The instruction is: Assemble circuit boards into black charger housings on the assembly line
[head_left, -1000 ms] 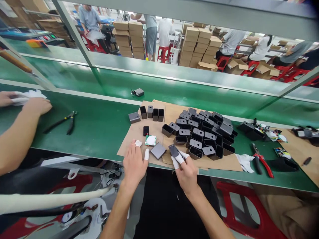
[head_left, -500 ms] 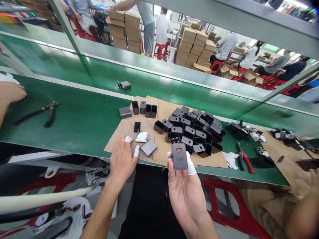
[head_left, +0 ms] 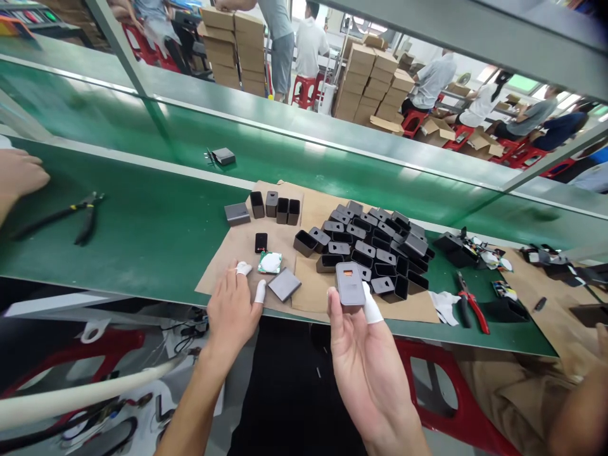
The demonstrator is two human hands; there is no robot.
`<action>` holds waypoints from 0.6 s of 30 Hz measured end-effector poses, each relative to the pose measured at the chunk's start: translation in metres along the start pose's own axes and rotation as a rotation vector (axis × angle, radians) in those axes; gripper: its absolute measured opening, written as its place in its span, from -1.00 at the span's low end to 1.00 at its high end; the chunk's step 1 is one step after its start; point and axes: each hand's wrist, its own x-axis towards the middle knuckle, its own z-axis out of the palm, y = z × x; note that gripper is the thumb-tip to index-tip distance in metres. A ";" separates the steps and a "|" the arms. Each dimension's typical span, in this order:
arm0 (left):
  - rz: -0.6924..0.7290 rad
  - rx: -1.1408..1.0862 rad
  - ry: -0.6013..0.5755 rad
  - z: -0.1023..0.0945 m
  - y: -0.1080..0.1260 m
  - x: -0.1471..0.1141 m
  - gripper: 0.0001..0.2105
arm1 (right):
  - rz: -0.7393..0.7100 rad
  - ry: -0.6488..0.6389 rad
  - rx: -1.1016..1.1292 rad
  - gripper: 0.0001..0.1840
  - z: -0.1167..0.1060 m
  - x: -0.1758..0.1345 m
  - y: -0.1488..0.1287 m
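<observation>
My right hand (head_left: 365, 361) holds a small black plastic charger case (head_left: 350, 286) between thumb and fingers, tilted so that its end with a slot faces me. Orange shows inside the slot. White covers sit on the thumb and a finger. My left hand (head_left: 235, 301) rests at the bench edge on brown paper, fingers apart and holding nothing. Just beyond its fingertips lie a green circuit board (head_left: 270, 262) with a white round patch and a small black end piece (head_left: 261, 242). A closed dark case (head_left: 285, 284) lies to the right of the thumb.
Many black cases (head_left: 363, 247) crowd the cardboard on the right. Several more (head_left: 275, 208) stand behind the board. Black pliers (head_left: 88, 215) lie at left; red-handled cutters (head_left: 471, 305) lie right beside white cloth (head_left: 444, 306). Other people's hands (head_left: 21, 174) are at both sides.
My right hand has moved slightly right and up, tilting the case so more of its lower side shows. My left hand stays in place. The view has shifted a little.
</observation>
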 end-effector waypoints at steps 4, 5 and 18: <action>-0.005 0.006 0.021 -0.001 -0.002 0.000 -0.58 | -0.231 -0.132 -0.379 -0.59 0.023 0.061 -0.019; -0.006 0.004 0.031 -0.002 -0.002 0.000 -0.59 | -0.356 -0.194 -0.541 -0.60 0.031 0.090 -0.031; 0.010 -0.038 0.131 -0.008 -0.006 -0.007 -0.67 | -0.804 -0.118 -1.760 -0.65 0.114 0.367 -0.093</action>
